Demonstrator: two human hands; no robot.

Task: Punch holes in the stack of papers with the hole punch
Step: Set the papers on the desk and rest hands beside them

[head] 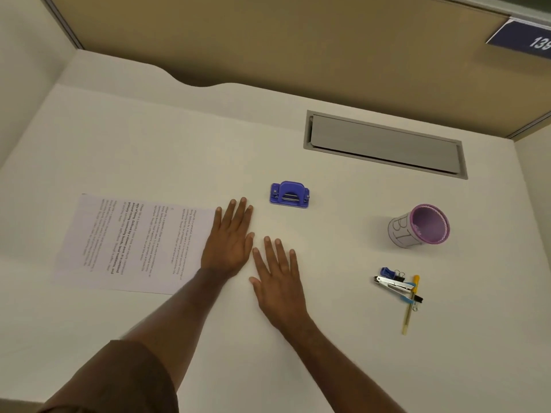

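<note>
Resting flat on the desk (328, 368), left hand (229, 242) and right hand (278, 278) lie fingers straight, slightly spread, holding nothing. Hole punch (289, 195) just beyond left fingertips, not touched. Stack of papers (131, 242) under left hand's outer edge.

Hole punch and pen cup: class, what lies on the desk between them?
Nothing: in the head view, only bare desk lies between the hole punch and the pen cup.
</note>
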